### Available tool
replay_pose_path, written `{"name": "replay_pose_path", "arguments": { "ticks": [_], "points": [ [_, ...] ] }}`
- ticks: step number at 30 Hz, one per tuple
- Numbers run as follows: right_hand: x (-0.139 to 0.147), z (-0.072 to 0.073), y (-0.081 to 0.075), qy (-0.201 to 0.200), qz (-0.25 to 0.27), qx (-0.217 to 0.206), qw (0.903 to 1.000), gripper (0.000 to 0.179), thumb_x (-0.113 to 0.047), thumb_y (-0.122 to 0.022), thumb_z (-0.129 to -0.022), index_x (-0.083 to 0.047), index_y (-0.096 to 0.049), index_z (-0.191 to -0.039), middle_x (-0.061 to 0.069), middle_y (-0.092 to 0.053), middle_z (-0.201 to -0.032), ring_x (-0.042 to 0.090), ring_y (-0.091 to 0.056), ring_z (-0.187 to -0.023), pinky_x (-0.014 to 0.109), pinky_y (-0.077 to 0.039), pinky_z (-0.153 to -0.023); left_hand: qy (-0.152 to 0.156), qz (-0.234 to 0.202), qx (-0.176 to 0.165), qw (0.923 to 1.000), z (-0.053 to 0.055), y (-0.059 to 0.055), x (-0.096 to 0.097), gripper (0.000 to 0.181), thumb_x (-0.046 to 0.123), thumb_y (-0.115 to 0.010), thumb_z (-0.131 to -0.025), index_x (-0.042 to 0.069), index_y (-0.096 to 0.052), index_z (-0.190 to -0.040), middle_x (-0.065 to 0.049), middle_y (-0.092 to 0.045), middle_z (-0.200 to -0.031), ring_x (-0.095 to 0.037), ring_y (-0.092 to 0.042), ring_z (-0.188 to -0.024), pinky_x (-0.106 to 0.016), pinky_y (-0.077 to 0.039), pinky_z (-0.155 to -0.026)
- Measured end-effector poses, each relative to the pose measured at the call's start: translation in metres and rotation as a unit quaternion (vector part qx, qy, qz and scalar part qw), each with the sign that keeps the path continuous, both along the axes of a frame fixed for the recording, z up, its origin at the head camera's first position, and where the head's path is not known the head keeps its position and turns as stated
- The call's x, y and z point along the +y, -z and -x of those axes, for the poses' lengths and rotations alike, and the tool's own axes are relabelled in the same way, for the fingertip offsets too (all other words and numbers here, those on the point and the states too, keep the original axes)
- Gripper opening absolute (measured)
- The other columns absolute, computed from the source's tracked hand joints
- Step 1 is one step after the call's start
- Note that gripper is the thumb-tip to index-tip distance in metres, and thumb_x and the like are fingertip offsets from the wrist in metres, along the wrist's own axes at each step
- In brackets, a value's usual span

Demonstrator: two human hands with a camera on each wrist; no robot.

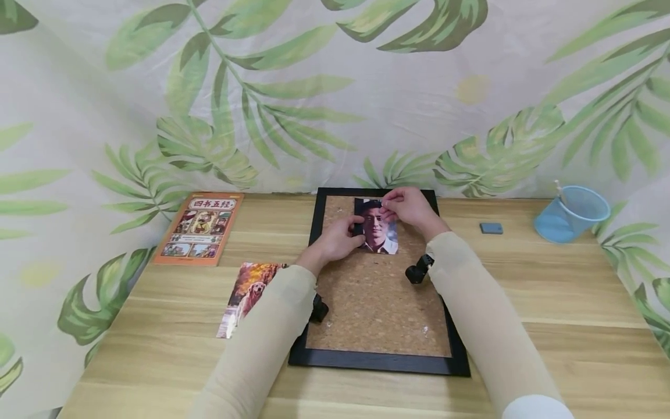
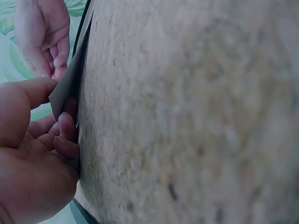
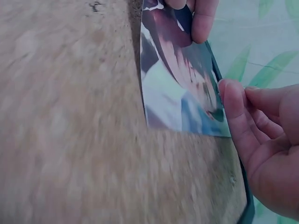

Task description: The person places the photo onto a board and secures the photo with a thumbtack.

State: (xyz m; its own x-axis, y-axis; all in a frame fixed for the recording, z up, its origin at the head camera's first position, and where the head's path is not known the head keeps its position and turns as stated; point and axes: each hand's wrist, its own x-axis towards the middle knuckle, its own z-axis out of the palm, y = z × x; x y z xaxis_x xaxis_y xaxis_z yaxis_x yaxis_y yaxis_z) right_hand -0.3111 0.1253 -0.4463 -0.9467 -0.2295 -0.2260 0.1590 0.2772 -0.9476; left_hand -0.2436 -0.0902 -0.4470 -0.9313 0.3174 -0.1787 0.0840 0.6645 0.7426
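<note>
A portrait photo (image 1: 378,235) of a person in a dark cap lies over the upper part of a black-framed cork board (image 1: 382,302). My left hand (image 1: 339,237) pinches the photo's left edge between thumb and fingers; in the left wrist view that edge of the photo (image 2: 65,86) bends up off the cork. At the photo's upper right is my right hand (image 1: 410,208). Its thumb and index fingertip (image 3: 231,93) come together on a small pale bit, mostly hidden, which looks like a clear pushpin. The photo's printed face (image 3: 187,79) shows beside those fingers.
Left of the board lie a dog photo (image 1: 250,291), partly under my left sleeve, and an orange book (image 1: 201,228). To the right are a small blue box (image 1: 491,228) and a blue mesh cup (image 1: 567,218). Small shiny bits (image 1: 425,331) dot the board's lower corners. A leaf-patterned cloth (image 1: 293,105) hangs behind.
</note>
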Motion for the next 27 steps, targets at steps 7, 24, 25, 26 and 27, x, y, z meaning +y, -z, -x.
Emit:
{"name": "replay_pose_path", "arguments": {
  "ticks": [7,24,25,26,27],
  "points": [
    [-0.011,0.014,0.006,0.014,0.002,-0.024,0.9996,0.025,-0.001,-0.055,-0.111,0.015,-0.063,-0.128,0.020,-0.077,-0.096,0.013,-0.074,-0.070,0.026,-0.063,-0.069,0.003,-0.007,-0.009,0.9999,0.001,0.003,0.000,0.053,0.018,-0.067,-0.105,0.007,-0.055,-0.155,-0.019,-0.063,-0.133,-0.024,-0.059,-0.107,-0.040,-0.051,-0.095],
    [-0.032,0.035,0.005,0.040,-0.017,-0.081,0.9957,0.026,0.000,-0.056,-0.109,0.017,-0.064,-0.127,0.006,-0.070,-0.074,0.011,-0.071,-0.057,0.023,-0.062,-0.062,-0.003,-0.003,-0.004,1.0000,0.000,0.003,-0.001,0.052,0.017,-0.068,-0.104,0.008,-0.057,-0.154,-0.017,-0.064,-0.129,-0.020,-0.057,-0.098,-0.031,-0.046,-0.084],
    [-0.033,0.036,0.004,0.042,-0.015,-0.089,0.9951,0.027,0.001,-0.056,-0.109,0.018,-0.063,-0.128,0.007,-0.070,-0.074,0.011,-0.071,-0.057,0.024,-0.062,-0.062,-0.004,-0.004,-0.004,1.0000,0.000,0.003,-0.001,0.052,0.016,-0.068,-0.104,0.008,-0.057,-0.154,-0.016,-0.064,-0.129,-0.020,-0.057,-0.098,-0.031,-0.046,-0.083],
    [-0.034,0.036,0.002,0.044,-0.014,-0.095,0.9944,0.028,0.001,-0.055,-0.108,0.018,-0.063,-0.129,0.007,-0.069,-0.074,0.011,-0.071,-0.057,0.024,-0.062,-0.062,-0.005,-0.006,-0.004,1.0000,0.000,0.003,-0.002,0.052,0.016,-0.068,-0.104,0.007,-0.057,-0.154,-0.016,-0.064,-0.129,-0.020,-0.057,-0.098,-0.031,-0.046,-0.083],
    [-0.035,0.036,0.001,0.045,-0.014,-0.101,0.9938,0.028,0.001,-0.055,-0.109,0.017,-0.063,-0.130,0.007,-0.069,-0.075,0.011,-0.071,-0.057,0.024,-0.062,-0.063,-0.007,-0.007,-0.005,0.9999,0.000,0.004,-0.002,0.052,0.016,-0.068,-0.104,0.007,-0.057,-0.154,-0.016,-0.064,-0.128,-0.020,-0.057,-0.099,-0.031,-0.046,-0.083]
  ]
}}
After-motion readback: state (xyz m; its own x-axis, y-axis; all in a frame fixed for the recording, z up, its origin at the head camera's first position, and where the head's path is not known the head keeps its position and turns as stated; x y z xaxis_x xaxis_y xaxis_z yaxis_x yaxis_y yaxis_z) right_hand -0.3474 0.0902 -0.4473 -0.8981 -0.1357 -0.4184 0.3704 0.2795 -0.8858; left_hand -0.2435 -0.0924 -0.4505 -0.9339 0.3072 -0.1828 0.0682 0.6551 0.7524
